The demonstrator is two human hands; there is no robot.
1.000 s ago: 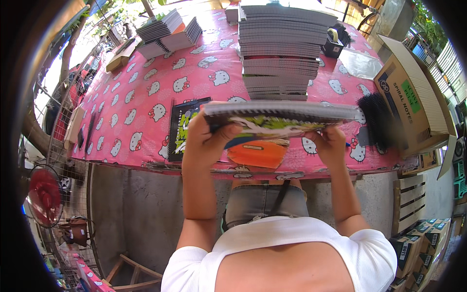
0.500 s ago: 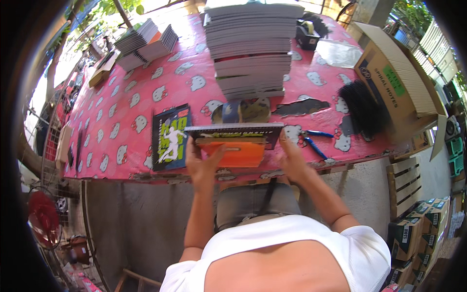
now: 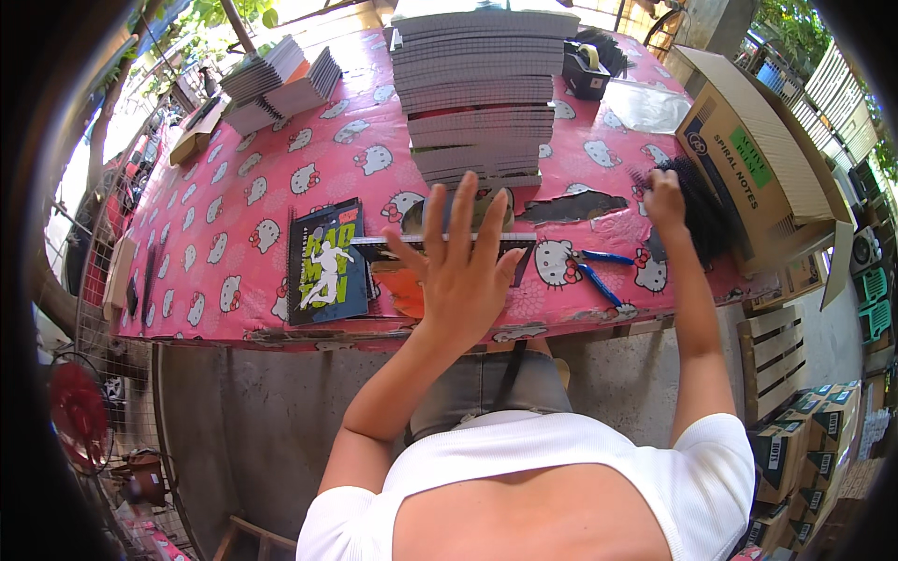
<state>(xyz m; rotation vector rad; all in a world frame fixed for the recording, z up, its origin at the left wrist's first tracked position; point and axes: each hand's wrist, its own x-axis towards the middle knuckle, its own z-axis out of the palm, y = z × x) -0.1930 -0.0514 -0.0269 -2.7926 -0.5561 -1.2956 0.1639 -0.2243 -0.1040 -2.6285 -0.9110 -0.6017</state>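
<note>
In the head view, the left hand (image 3: 460, 271) is spread wide and flat, all five fingers splayed, palm pressed down on a stack of loose notebook pages (image 3: 449, 251) lying at the near edge of the pink patterned table (image 3: 234, 252); it grips nothing, only bears down on the top sheet. An orange cover (image 3: 404, 292) peeks out from under that stack on its left, and just beyond it, further left of the stack, lies a dark notebook with a green and white figure (image 3: 327, 262). Right of the stack, blue-handled pliers (image 3: 594, 271) rest on the cloth. The right hand (image 3: 662, 194) is reaching well to the right of the stack, fingers curled onto a heap of black spiral bindings (image 3: 702, 210); whether it has closed on one cannot be told, as the fingertips sink into the dark mass. Behind the stack rises a tall pile of grey notebooks (image 3: 482, 93), with a black tape dispenser (image 3: 586, 70) just to its right. A cardboard box (image 3: 758, 164) stands beside the bindings, and smaller bundles of notebooks (image 3: 281, 84) sit far left of the tall pile.
</note>
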